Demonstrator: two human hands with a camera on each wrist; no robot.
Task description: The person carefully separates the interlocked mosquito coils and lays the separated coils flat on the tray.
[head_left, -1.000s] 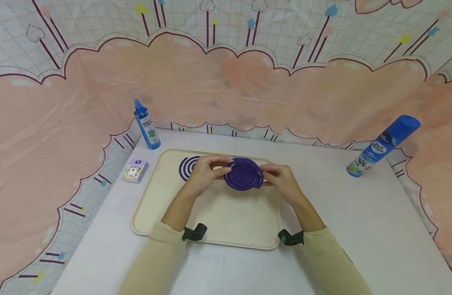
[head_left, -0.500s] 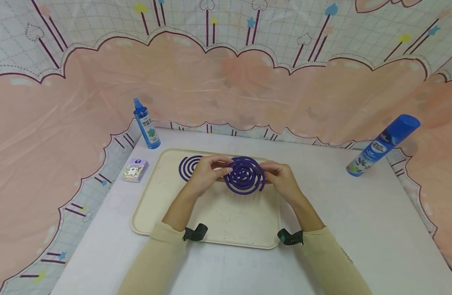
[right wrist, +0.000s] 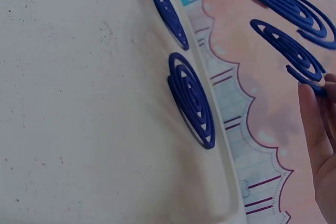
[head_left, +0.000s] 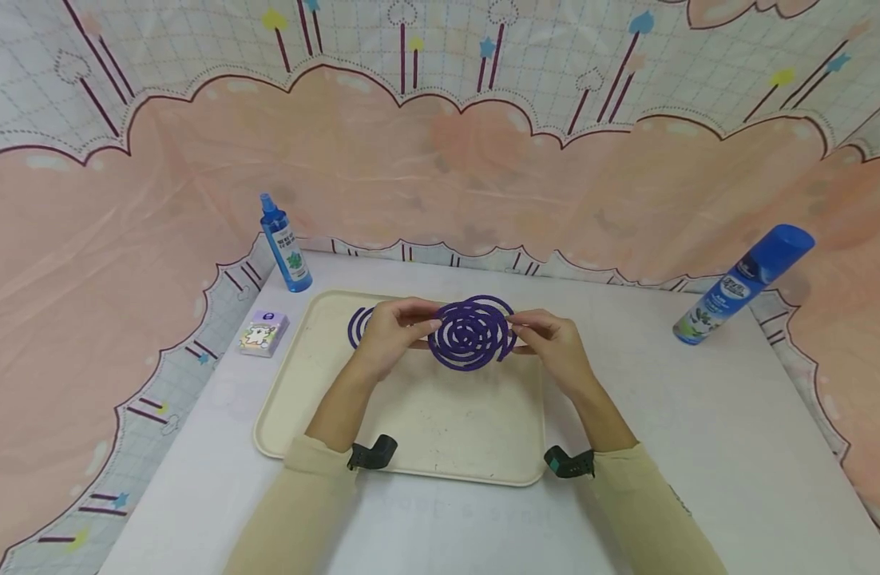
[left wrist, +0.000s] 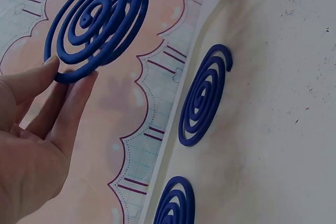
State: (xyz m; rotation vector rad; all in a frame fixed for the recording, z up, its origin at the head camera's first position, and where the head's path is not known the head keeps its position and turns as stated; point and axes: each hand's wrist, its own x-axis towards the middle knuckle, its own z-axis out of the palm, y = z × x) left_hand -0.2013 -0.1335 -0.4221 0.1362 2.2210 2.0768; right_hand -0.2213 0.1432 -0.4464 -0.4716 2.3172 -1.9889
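Two dark blue mosquito coils are held up over the cream tray (head_left: 454, 431), apart from each other but overlapping in the head view. My left hand (head_left: 393, 335) pinches the edge of the nearer mosquito coil (head_left: 457, 363) between thumb and fingers. With thumb and fingertips, my right hand (head_left: 555, 343) grips the rim of the other mosquito coil (right wrist: 286, 45), set a little behind and to the right. More coils lie flat along the tray's far side: a mosquito coil (left wrist: 205, 98) and another mosquito coil (left wrist: 173, 203), mostly hidden by my hands in the head view.
A blue spray bottle (head_left: 287, 247) and a small lilac box (head_left: 263, 333) stand left of the tray. At the right is a blue aerosol can (head_left: 742, 287). Dark crumbs dot the tray. A patterned peach curtain (head_left: 440, 168) hangs behind the white table (head_left: 627, 415).
The coils, a nested disc a second ago, have come apart into two spirals. My left hand has shifted slightly left with one, my right hand slightly right with the other.
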